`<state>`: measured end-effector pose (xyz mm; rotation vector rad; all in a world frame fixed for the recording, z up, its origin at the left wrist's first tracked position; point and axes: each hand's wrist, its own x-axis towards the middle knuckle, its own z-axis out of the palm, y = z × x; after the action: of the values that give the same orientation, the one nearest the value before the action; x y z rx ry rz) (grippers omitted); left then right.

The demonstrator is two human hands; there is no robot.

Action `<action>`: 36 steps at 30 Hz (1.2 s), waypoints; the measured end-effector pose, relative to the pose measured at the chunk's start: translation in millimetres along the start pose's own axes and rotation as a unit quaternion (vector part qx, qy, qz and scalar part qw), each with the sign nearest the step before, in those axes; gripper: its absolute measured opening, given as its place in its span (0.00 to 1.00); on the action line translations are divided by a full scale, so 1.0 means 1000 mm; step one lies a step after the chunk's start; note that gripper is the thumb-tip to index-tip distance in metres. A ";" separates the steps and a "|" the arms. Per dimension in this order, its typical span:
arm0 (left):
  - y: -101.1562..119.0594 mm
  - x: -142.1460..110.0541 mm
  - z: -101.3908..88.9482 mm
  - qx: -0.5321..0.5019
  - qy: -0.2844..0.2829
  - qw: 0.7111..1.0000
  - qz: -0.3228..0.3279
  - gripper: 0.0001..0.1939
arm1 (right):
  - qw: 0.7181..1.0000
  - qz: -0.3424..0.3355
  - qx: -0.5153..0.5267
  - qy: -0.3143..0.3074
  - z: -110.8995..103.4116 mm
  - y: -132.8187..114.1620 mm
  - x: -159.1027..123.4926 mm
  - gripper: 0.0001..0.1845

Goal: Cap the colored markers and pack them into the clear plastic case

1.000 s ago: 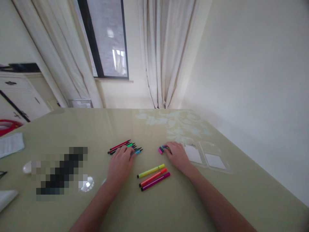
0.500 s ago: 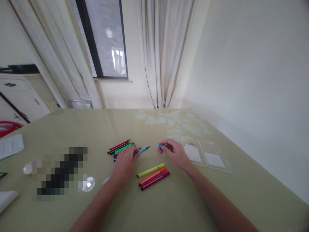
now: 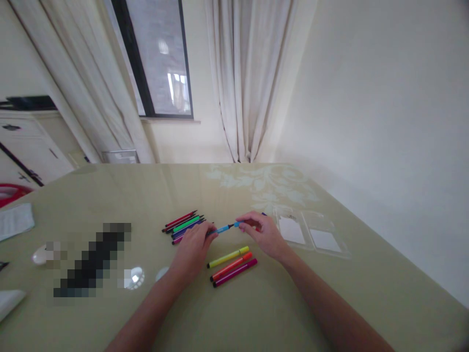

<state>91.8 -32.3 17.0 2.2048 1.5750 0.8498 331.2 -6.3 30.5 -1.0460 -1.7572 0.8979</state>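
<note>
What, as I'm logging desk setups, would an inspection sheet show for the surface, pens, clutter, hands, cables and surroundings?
Surface: table, greenish, glossy, with reflections.
Pens: blue pen, uncapped, tip pointing at blue cap, contact unclear; three capped pens lie nearer the wearer; pen pile beside the left hand, some tips bare.
Clutter: paper and dark pixelated item at left; clear plastic case at right.
Hands: left holds the blue pen; right hand pinches the blue cap.
Cables: nothing seen.
Surroundings: window, curtains, white cabinet.
</note>
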 end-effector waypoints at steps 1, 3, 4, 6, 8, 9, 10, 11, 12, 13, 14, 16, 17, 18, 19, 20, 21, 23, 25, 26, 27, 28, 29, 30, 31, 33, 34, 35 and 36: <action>0.001 0.000 0.000 -0.004 -0.002 1.000 0.004 0.08 | 1.000 -0.001 0.001 -0.002 0.001 -0.001 0.000 0.12; 0.003 -0.001 0.001 -0.018 -0.008 1.000 0.009 0.08 | 1.000 -0.002 0.008 -0.006 0.002 -0.002 -0.001 0.11; 0.004 -0.002 0.001 -0.027 -0.011 1.000 0.008 0.08 | 1.000 -0.001 0.013 -0.007 0.003 -0.002 -0.001 0.11; 0.006 -0.002 0.001 -0.050 -0.016 0.999 -0.002 0.08 | 1.000 0.007 0.027 -0.012 0.003 -0.003 -0.001 0.11; 0.008 -0.003 0.001 -0.074 -0.016 0.997 -0.016 0.09 | 0.999 0.019 0.042 -0.020 0.002 -0.003 -0.001 0.13; 0.009 -0.004 0.000 -0.086 -0.012 0.996 -0.021 0.10 | 0.998 0.024 0.048 -0.027 0.001 -0.003 -0.001 0.13; 0.010 -0.004 -0.001 -0.096 -0.007 0.995 -0.023 0.10 | 0.998 0.027 0.052 -0.032 0.001 -0.003 -0.002 0.13; 0.010 -0.004 -0.002 -0.106 -0.001 0.994 -0.025 0.11 | 0.997 0.028 0.055 -0.036 0.001 -0.003 -0.002 0.14; 0.011 -0.004 -0.002 -0.113 0.003 0.993 -0.025 0.11 | 0.997 0.028 0.058 -0.038 0.001 -0.003 -0.002 0.14; 0.011 -0.005 -0.003 -0.117 0.006 0.993 -0.026 0.11 | 0.997 0.028 0.059 -0.039 0.001 -0.003 -0.002 0.14; 0.011 -0.005 -0.003 -0.119 0.007 0.992 -0.027 0.11 | 0.997 0.027 0.060 -0.038 0.001 -0.002 -0.003 0.14; 0.011 -0.004 -0.003 -0.121 0.004 0.992 -0.028 0.11 | 0.997 0.026 0.060 -0.036 0.002 -0.001 -0.003 0.14; 0.011 -0.004 -0.002 -0.124 0.004 0.992 -0.028 0.11 | 0.997 0.027 0.063 -0.037 0.002 0.000 -0.003 0.15; 0.011 -0.004 -0.002 -0.128 0.003 0.991 -0.027 0.11 | 0.997 0.027 0.066 -0.037 0.003 0.000 -0.004 0.15; 0.011 -0.003 -0.002 -0.132 0.003 0.991 -0.027 0.11 | 0.996 0.028 0.071 -0.037 0.003 0.000 -0.004 0.15; 0.010 -0.003 -0.002 -0.135 0.003 0.990 -0.026 0.12 | 0.996 0.028 0.075 -0.038 0.004 -0.001 -0.004 0.15; 0.010 -0.003 -0.002 -0.137 0.004 0.990 -0.026 0.12 | 0.996 0.028 0.077 -0.039 0.004 -0.003 -0.004 0.16; 0.010 -0.003 -0.003 -0.139 -0.001 0.990 -0.026 0.13 | 0.996 0.029 0.073 -0.040 0.004 -0.006 -0.005 0.15; 0.011 -0.003 -0.004 -0.139 -0.018 0.990 -0.025 0.13 | 0.997 0.031 0.060 -0.043 0.002 -0.009 -0.004 0.15; 0.011 -0.003 -0.003 -0.139 -0.030 0.990 -0.025 0.13 | 0.998 0.030 0.051 -0.037 0.001 -0.009 -0.003 0.14; 0.011 -0.003 -0.003 -0.137 -0.042 0.989 -0.024 0.13 | 0.999 0.029 0.040 -0.023 -0.002 -0.009 -0.002 0.14; 0.011 -0.003 -0.002 -0.134 -0.054 0.989 -0.023 0.12 | 0.999 0.027 0.025 -0.002 -0.005 -0.008 0.000 0.15; 0.011 -0.004 -0.001 -0.127 -0.064 0.990 -0.023 0.12 | 0.999 0.024 0.004 0.026 -0.009 -0.006 0.001 0.15; 0.010 -0.004 0.001 -0.119 -0.073 0.990 -0.024 0.11 | 0.998 0.020 -0.024 0.058 -0.013 -0.003 0.002 0.16; 0.009 -0.004 0.002 -0.108 -0.080 0.991 -0.025 0.11 | 0.994 0.016 -0.060 0.086 -0.017 0.001 0.004 0.16; 0.008 -0.006 0.004 -0.084 -0.087 0.992 -0.025 0.11 | 0.982 0.008 -0.147 0.117 -0.023 0.009 0.006 0.14; 0.009 -0.007 0.005 -0.074 -0.090 0.993 -0.023 0.11 | 0.975 0.005 -0.190 0.117 -0.025 0.013 0.006 0.13; 0.009 -0.007 0.006 -0.065 -0.093 0.993 -0.017 0.11 | 0.968 0.001 -0.228 0.106 -0.025 0.016 0.006 0.13; 0.010 -0.009 0.006 -0.059 -0.097 0.994 -0.009 0.11 | 0.961 -0.002 -0.261 0.087 -0.024 0.019 0.006 0.12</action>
<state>101.6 -43.3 15.3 2.1158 1.4142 0.6834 357.3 10.0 24.2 -1.4056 -1.8859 0.3208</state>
